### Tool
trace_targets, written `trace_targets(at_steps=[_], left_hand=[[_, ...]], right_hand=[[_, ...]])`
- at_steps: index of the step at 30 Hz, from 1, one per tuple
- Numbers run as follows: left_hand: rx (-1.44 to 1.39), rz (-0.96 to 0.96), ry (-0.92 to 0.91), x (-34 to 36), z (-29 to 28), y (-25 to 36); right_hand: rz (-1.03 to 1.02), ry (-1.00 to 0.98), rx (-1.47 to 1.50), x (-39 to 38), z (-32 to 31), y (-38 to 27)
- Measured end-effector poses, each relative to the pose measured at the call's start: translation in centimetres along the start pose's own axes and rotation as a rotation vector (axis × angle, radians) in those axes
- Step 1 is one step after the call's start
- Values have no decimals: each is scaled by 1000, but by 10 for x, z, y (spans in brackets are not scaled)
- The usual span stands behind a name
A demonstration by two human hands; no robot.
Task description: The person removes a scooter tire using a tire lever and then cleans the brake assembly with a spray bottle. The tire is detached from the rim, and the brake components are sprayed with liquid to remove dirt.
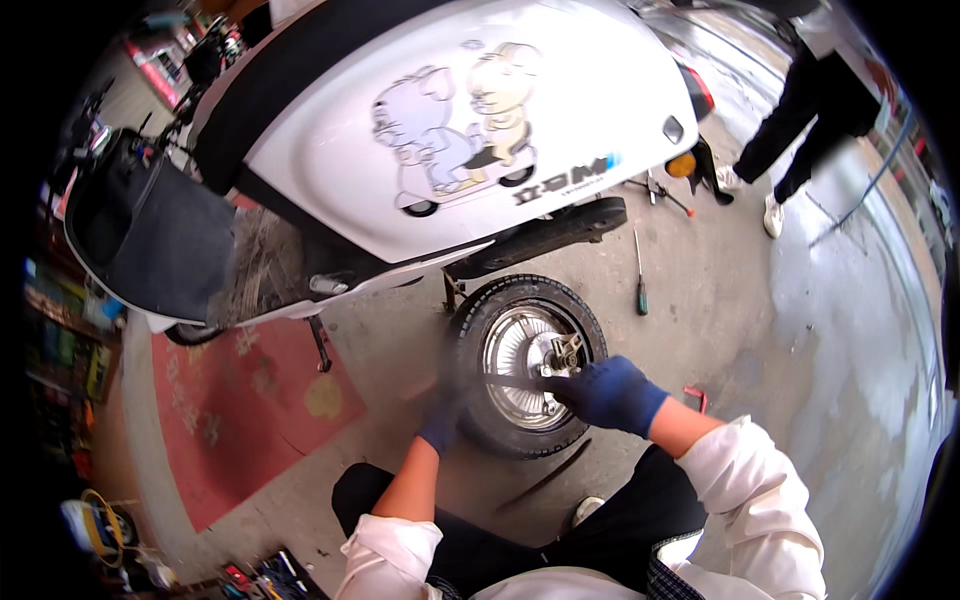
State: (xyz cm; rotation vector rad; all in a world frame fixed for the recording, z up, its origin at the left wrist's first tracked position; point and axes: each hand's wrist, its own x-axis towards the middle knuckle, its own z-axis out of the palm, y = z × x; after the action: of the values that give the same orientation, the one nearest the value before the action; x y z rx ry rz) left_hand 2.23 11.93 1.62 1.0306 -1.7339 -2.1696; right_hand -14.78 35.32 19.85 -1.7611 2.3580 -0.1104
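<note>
The small scooter wheel (527, 365) lies flat on the concrete floor (700, 290) just below the tipped white scooter (440, 130), its black tyre around a shiny metal hub. The gloved right hand (607, 393) is closed on a dark bar-like tool (515, 381) laid across the hub, while the gloved left hand (441, 425), blurred, presses on the tyre's near-left edge; whether it grips I cannot tell. The wheel looks heavy and stiff, the rubber grippy, so the tyre's rim seems the safest hold.

left hand (441, 420) motion-blurred, bystander (815, 90) cut off at top edge
</note>
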Motion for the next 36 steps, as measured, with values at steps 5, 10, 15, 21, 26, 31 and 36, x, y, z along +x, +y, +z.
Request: trace_targets(at_steps=[5,10,15,21,26,31,36], left_hand=[[57,82,-105,13,-16,30],[-143,4,-157,78,-57,-25],[91,-98,-303,57,-52,-1],[690,345,-309,82,-74,-35],[184,259,-298,26,-21,56],[360,108,-199,44,-34,16],[384,-50,24,51,-18,7]], right_hand=[[-183,-145,-316,80,-41,-31],[-144,9,-217,134,-17,-22],[-136,-238,54,71,13,17],[-178,-73,-44,50,40,13],[-102,-123,-54,15,53,39],[-103,-109,66,18,74,43],[-72,16,148,6,70,40]])
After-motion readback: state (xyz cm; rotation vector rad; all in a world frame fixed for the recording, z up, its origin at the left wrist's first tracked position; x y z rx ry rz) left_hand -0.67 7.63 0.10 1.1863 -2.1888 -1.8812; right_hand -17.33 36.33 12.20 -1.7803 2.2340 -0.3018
